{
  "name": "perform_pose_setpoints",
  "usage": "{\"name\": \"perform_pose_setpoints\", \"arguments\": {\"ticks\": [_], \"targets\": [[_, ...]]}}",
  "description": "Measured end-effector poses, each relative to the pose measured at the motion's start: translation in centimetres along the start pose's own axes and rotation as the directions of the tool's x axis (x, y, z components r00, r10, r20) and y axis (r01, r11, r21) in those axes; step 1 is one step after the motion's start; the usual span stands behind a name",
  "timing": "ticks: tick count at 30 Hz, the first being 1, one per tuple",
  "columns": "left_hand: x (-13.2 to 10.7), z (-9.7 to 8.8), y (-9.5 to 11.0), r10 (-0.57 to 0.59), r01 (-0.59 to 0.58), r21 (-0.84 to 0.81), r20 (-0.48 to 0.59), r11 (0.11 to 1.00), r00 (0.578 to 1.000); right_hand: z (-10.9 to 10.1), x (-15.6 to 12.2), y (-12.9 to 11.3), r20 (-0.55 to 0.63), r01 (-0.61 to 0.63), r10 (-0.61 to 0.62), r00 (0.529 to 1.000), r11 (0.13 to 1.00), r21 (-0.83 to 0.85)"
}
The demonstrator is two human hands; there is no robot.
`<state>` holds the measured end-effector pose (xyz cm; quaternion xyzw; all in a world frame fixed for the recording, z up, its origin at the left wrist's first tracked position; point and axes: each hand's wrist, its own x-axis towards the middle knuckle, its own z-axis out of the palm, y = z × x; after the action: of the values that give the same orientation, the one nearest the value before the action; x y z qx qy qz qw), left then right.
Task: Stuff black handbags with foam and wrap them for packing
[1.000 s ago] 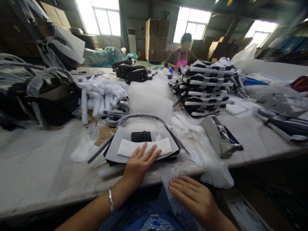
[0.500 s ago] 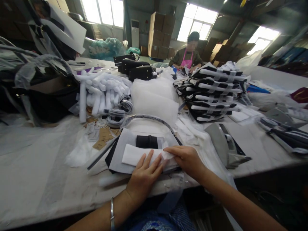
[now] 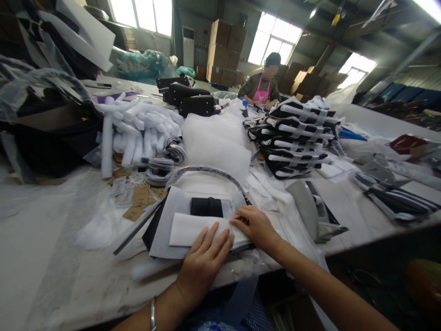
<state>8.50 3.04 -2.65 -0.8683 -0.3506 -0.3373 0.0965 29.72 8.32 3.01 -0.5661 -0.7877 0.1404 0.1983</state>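
Observation:
A dark handbag (image 3: 155,225) lies flat at the table's near edge, covered by grey sheet, with a black clasp (image 3: 206,207) and a curved wrapped handle (image 3: 203,171). A white foam strip (image 3: 188,229) lies across it. My left hand (image 3: 203,259) rests flat on the strip, fingers spread. My right hand (image 3: 255,225) presses on the strip's right end with fingers curled down; whether it pinches anything is hidden.
White foam rolls (image 3: 138,131) and paper tags (image 3: 138,200) lie left, foam sheets (image 3: 215,142) behind, stacked wrapped bags (image 3: 296,138) right, a grey bag (image 3: 310,207) near the edge. A person in a pink apron (image 3: 262,87) works at the far side. Cardboard boxes (image 3: 223,50) stand behind.
My right hand came up from below the table edge onto the right end of the foam strip. My left hand stayed flat on the strip.

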Motion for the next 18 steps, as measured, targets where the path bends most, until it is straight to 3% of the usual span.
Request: {"name": "perform_pose_setpoints", "arguments": {"ticks": [7, 18], "targets": [[0.3, -0.1, -0.3, 0.013, -0.013, -0.020, 0.015, 1.000, 1.000, -0.2, 1.6, 1.0, 0.159, -0.029, 0.016, 0.987, 0.996, 0.080], [0.4, -0.4, -0.3, 0.050, -0.052, 0.037, 0.061, 0.998, 0.997, 0.9, 2.3, 1.3, 0.122, -0.130, 0.119, 0.985, 0.988, 0.086]]}}
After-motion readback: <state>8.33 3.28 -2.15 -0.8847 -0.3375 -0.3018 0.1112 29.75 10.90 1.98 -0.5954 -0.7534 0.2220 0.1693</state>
